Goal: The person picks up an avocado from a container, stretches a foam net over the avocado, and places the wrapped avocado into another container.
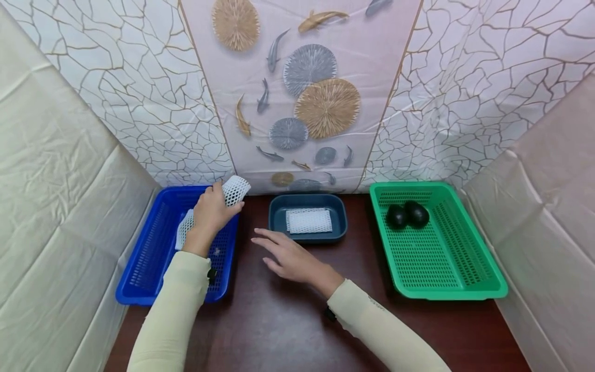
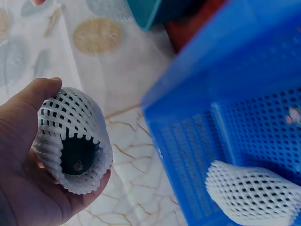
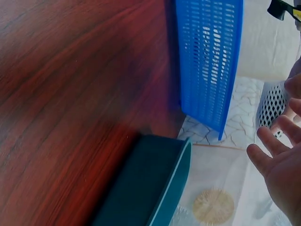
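Note:
My left hand (image 1: 210, 211) grips an avocado (image 2: 77, 155) wrapped in a white foam net (image 2: 77, 110), held above the far right part of the blue basket (image 1: 140, 266). The avocado's dark end shows through the net's opening in the left wrist view. Another white foam net (image 2: 254, 193) lies inside the blue basket, partly behind the left wrist in the head view. My right hand (image 1: 295, 259) holds nothing. Its fingers are extended and spread over the table, in front of the dark teal tray (image 1: 308, 238). A flattened white foam net (image 1: 309, 220) lies in that tray.
At the right stands a green basket (image 1: 453, 295) with two dark, rounded fruits (image 1: 396, 216) at its back left. The dark red wooden table (image 1: 274, 330) is bounded by a patterned cloth wall (image 1: 297, 170) behind and pale cloth walls at both sides.

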Available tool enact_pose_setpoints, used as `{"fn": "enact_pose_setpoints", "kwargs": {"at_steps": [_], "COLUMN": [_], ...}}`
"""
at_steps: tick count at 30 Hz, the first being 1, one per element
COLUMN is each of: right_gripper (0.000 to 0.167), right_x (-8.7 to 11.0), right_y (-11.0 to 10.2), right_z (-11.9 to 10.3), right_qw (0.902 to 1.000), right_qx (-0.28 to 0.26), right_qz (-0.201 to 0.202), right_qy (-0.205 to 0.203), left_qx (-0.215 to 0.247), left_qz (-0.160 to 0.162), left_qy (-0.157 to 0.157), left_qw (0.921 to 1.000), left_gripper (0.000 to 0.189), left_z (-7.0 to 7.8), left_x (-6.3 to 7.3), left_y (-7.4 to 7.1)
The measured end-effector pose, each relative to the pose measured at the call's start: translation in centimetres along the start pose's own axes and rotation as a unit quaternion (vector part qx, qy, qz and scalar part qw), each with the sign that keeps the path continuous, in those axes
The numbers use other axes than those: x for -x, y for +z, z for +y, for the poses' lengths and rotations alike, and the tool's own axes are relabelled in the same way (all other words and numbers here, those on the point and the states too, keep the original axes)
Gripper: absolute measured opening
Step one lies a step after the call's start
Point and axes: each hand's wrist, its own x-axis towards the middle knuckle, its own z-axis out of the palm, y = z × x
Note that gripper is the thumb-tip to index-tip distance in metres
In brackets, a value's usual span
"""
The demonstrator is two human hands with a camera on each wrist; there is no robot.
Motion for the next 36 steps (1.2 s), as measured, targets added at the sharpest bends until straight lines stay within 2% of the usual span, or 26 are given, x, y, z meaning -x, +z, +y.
{"fn": "enact_pose_setpoints", "kwargs": {"at_steps": [4,11,20,30,36], "right_gripper": [0.057,0.06,0.07,0.073,0.072], "right_x": [-0.8,-2.3,-3.6,-4.1,-4.4], "right_y": [0.6,1.8,3.0,4.8,5.5], "right_z": [-0.6,-1.6,-2.1,-1.7,-1.6], "right_qw": [0.9995,0.9966,0.9895,0.9796,0.9772], "right_qx": [0.007,0.024,0.073,0.113,0.118], "right_qz": [-0.006,-0.043,-0.104,-0.153,-0.165], "right_qy": [-0.029,-0.066,-0.069,-0.063,-0.064], "left_qx": [0.004,0.015,0.007,0.01,0.009], "left_qz": [-0.018,-0.084,-0.154,-0.194,-0.197], "left_qy": [-0.011,-0.051,-0.116,-0.142,-0.134], "left_qw": [0.9998,0.995,0.9813,0.9706,0.9712], "left_gripper": [0.082,0.087,0.094,0.098,0.096], "left_z": [-1.6,-3.7,-5.6,-7.3,-8.0], "left_x": [-0.2,-0.6,-1.2,-1.1,-1.2], "left_y": [0.3,1.0,2.5,3.8,4.9]}}
